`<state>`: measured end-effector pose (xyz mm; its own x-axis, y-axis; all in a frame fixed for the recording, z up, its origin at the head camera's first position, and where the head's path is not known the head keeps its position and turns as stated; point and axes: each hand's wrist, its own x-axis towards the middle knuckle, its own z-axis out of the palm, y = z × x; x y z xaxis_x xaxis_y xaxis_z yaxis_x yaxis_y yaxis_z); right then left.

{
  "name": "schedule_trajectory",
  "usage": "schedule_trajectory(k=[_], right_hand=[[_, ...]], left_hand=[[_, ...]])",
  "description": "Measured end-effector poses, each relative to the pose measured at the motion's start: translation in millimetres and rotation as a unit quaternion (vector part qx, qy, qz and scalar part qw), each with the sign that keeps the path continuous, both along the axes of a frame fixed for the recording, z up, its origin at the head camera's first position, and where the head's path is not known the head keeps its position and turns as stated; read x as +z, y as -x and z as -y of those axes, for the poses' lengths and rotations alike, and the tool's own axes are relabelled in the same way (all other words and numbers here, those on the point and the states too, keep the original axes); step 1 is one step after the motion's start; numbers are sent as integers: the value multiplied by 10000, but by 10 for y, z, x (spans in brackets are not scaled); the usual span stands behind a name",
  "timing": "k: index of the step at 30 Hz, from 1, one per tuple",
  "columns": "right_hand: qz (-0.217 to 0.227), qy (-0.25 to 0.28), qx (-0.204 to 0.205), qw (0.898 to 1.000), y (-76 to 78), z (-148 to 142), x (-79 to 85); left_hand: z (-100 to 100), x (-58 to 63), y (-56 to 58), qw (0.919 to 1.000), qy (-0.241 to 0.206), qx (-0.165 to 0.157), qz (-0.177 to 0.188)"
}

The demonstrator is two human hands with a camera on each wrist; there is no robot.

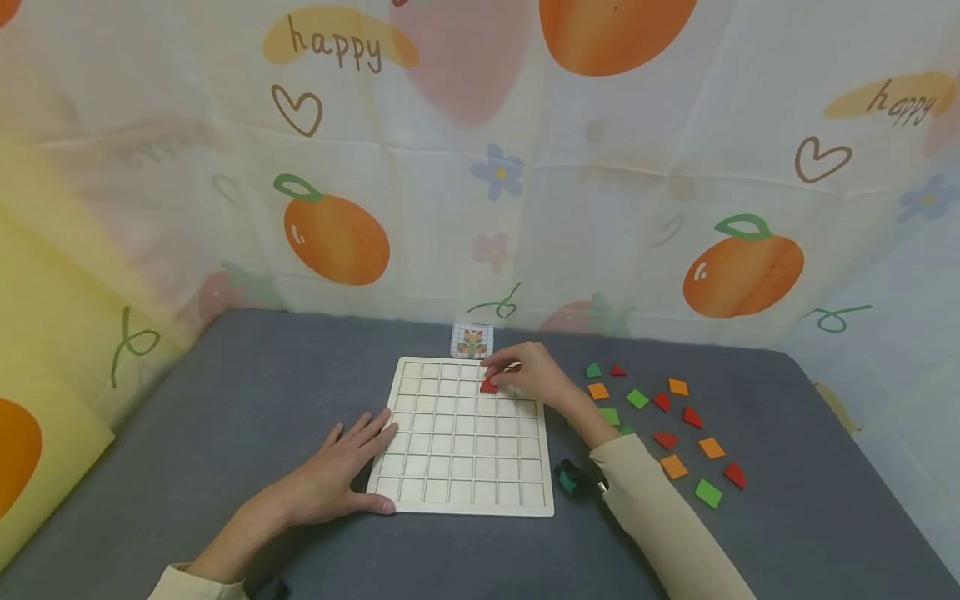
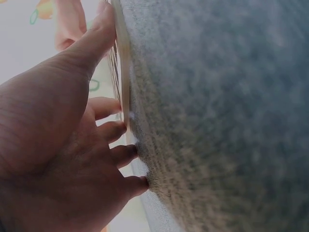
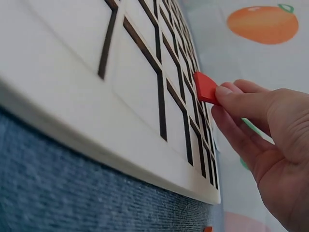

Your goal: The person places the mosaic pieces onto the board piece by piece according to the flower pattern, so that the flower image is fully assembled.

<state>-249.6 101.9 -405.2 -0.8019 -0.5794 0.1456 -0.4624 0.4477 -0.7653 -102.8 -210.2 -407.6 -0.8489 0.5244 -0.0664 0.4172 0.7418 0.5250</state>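
Observation:
A white grid board (image 1: 453, 435) with square cells lies flat on the grey table. My right hand (image 1: 528, 372) is over the board's far right part and pinches a red quarter-round tile (image 1: 489, 385) between thumb and fingers. In the right wrist view that red tile (image 3: 205, 88) stands tilted with its edge at the grid. My left hand (image 1: 341, 471) rests at the board's left side with fingers spread, thumb at the near left corner. The left wrist view shows the fingertips (image 2: 112, 130) against the board's edge and the cloth.
Loose tiles lie right of the board: several red ones (image 1: 665, 440), orange squares (image 1: 712, 448) and green pieces (image 1: 708, 493). Behind the board is a small pattern card (image 1: 472, 342). A dark band with a green face (image 1: 567, 477) sits by the right wrist. A printed curtain (image 1: 450, 183) hangs behind.

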Motion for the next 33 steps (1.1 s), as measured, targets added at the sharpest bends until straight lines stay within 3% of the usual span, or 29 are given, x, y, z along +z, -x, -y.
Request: schedule_trajectory(k=[20,33], right_hand=[[-31,-189,48,9998,-14,59,-29],[-45,-508,41,9987,-43,91,-32]], left_hand=[[-28,5,8,9996,-81,99,241],[-36,20,-4,9998,-51,28,191]])
